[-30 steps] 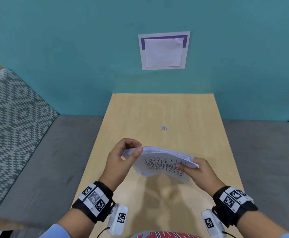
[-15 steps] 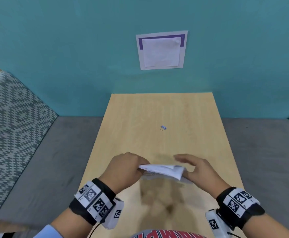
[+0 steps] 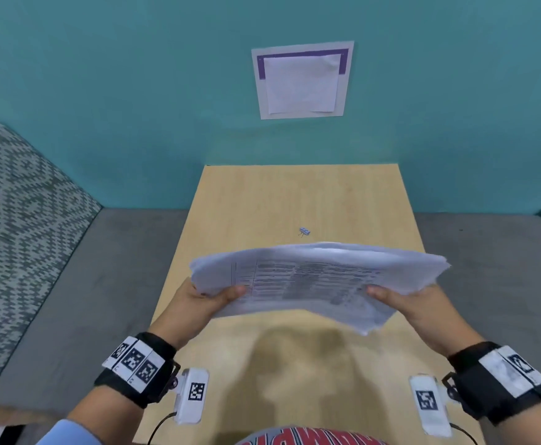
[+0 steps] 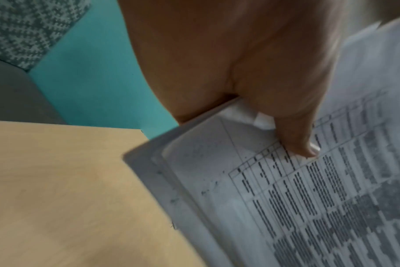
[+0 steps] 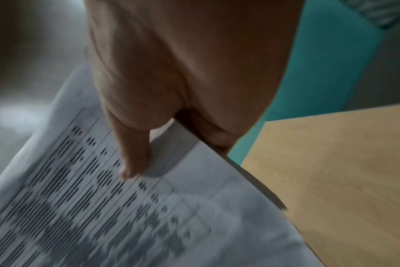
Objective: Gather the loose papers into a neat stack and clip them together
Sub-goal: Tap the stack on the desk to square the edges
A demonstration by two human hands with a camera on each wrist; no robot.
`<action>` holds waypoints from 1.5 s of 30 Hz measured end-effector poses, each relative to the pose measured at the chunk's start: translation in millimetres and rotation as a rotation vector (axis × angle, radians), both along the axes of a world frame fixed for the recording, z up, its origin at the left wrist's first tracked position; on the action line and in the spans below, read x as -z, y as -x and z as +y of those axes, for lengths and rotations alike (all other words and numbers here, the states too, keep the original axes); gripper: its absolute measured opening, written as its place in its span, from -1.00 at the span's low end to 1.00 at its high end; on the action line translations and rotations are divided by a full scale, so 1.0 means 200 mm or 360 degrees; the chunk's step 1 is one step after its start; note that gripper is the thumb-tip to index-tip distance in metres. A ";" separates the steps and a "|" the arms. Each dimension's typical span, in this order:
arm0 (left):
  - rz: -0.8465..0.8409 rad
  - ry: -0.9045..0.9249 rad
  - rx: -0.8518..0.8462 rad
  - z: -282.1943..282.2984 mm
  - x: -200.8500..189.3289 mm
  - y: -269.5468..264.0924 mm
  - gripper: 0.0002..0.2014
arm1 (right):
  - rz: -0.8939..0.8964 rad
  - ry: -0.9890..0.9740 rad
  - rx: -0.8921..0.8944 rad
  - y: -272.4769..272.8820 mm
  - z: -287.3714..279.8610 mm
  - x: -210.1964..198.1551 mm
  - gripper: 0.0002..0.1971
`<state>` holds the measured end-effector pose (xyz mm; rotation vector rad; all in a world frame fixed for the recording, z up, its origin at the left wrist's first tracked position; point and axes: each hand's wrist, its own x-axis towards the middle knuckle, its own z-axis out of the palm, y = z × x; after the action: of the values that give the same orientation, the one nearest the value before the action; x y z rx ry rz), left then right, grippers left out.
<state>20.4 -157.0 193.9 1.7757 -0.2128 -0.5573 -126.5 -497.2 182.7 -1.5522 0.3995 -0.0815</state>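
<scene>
A stack of printed papers (image 3: 314, 277) hangs in the air above the near half of the wooden table (image 3: 262, 200), printed side up and blurred. My left hand (image 3: 205, 298) grips its left edge, thumb on top (image 4: 295, 137). My right hand (image 3: 404, 298) grips its right edge, thumb on top (image 5: 130, 159). The fingers under the sheets are hidden. A small binder clip (image 3: 304, 231) lies alone on the table just beyond the stack. In the wrist views the papers (image 4: 308, 198) (image 5: 103, 207) fill the lower part of each picture.
The table stands against a teal wall (image 3: 134, 91) with a paper notice (image 3: 302, 80) pinned on it. Grey bench seats (image 3: 54, 300) run along both sides, with patterned cushions (image 3: 15, 220) at the left and far right.
The papers were held edge-on low over the table half a second ago; now both hands have spread apart and lifted them, turned flat with the print facing up.
</scene>
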 end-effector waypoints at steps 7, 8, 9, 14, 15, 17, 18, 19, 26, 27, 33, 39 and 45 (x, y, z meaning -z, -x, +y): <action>0.0173 -0.0275 0.0132 -0.03 0.42 -0.02 -0.73 | 0.0223 0.0202 0.0159 0.09 0.03 0.35 -0.81; 0.0179 -0.0321 0.0152 -0.02 0.50 0.00 -0.73 | 0.0294 0.0261 0.0122 0.11 0.03 0.46 -0.81; 0.0200 -0.0345 0.0151 -0.02 0.55 0.02 -0.74 | 0.0351 0.0301 0.0083 0.12 0.02 0.55 -0.81; 0.0227 -0.0350 0.0118 -0.03 0.66 0.04 -0.93 | 0.0433 0.0302 0.0080 0.11 -0.03 0.69 -0.84; 0.0234 -0.0342 0.0120 -0.02 0.66 0.03 -0.93 | 0.0451 0.0286 0.0073 0.09 -0.03 0.69 -0.82; 0.0219 -0.0339 0.0087 -0.01 0.67 0.01 -0.89 | 0.0477 0.0246 0.0071 0.06 -0.03 0.67 -0.79; 0.0197 -0.0331 0.0026 0.00 0.68 0.00 -0.87 | 0.0475 0.0237 0.0092 0.06 -0.03 0.66 -0.81; 0.0170 -0.0326 -0.0059 0.00 0.68 -0.01 -0.85 | 0.0452 0.0235 0.0124 0.05 -0.02 0.65 -0.85; 0.0107 -0.0438 0.0101 0.04 0.69 -0.03 -0.77 | 0.0401 0.0255 0.0058 0.06 -0.01 0.66 -0.82; 0.0073 -0.0430 0.0087 0.05 0.67 -0.03 -0.67 | 0.0394 0.0260 0.0064 0.06 0.00 0.66 -0.78; -0.1269 -0.1215 0.0594 -0.24 0.42 0.04 -0.16 | 0.0357 0.0224 0.0015 0.07 -0.01 0.62 -0.64; -0.1533 -0.1218 0.1201 -0.77 0.44 0.25 -0.13 | 0.0374 0.0421 -0.0159 0.08 -0.01 0.65 -0.73; -0.1442 -0.1712 0.1263 -0.82 0.52 0.11 -0.47 | 0.0483 0.0578 -0.0224 0.09 -0.02 0.67 -0.53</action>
<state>-1.6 -320.7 90.3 2.9075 -1.5215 -0.3662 -145.3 -501.7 49.1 -1.9558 0.5338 0.2042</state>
